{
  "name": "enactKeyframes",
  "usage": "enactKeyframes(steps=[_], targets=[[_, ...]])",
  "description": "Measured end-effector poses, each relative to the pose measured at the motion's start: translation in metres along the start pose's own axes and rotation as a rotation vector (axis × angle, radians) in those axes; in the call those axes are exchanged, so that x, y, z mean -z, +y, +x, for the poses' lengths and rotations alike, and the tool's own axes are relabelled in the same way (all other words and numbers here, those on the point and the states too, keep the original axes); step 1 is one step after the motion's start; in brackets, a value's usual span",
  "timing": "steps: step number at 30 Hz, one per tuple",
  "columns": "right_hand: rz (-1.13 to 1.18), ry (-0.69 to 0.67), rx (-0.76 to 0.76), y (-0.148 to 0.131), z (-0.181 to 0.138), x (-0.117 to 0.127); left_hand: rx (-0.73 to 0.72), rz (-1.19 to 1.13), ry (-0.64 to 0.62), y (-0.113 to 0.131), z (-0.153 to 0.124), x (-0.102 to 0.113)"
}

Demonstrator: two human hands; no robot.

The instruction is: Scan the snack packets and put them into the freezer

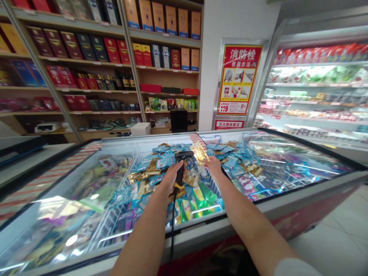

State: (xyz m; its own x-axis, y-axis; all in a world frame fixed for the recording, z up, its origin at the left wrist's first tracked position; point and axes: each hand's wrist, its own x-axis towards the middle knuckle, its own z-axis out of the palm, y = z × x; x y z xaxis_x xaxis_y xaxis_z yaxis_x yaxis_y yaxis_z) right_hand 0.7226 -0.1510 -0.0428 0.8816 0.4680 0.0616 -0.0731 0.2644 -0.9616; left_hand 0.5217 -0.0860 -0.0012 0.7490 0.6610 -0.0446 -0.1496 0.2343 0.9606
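Observation:
My left hand point(174, 174) is wrapped round the handle of a black barcode scanner point(184, 155), whose cable hangs down over the freezer's front edge. The scanner's head points right, toward a shiny gold packet point(199, 154). That packet is pinched at its lower right by the fingers of my right hand point(213, 167). Below both hands, blue packets point(165, 161) and gold packets point(152, 167) lie heaped on the glass top of a chest freezer point(198, 227). Another heap of blue packets point(234, 161) lies to the right.
Green and yellow packages point(198, 199) show inside the freezer, among wire baskets point(107, 218). Behind it rise wooden shelves point(169, 80) of boxed goods. A red fire-hydrant poster point(240, 80) hangs on the wall. An open display fridge point(313, 84) stands at the right.

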Motion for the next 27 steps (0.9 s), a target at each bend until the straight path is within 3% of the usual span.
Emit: enactKeyframes(steps=[19,22,27], targets=[[0.006,0.003,-0.019,0.007,0.009,0.005,0.02,-0.018,0.036,0.004,-0.003,-0.002],[0.105,0.074,-0.016,0.006,0.016,0.008,0.03,-0.03,0.042,0.004,-0.003,-0.002],[0.356,0.317,0.01,-0.005,0.034,0.023,0.024,-0.036,0.04,0.004,-0.004,-0.003]])
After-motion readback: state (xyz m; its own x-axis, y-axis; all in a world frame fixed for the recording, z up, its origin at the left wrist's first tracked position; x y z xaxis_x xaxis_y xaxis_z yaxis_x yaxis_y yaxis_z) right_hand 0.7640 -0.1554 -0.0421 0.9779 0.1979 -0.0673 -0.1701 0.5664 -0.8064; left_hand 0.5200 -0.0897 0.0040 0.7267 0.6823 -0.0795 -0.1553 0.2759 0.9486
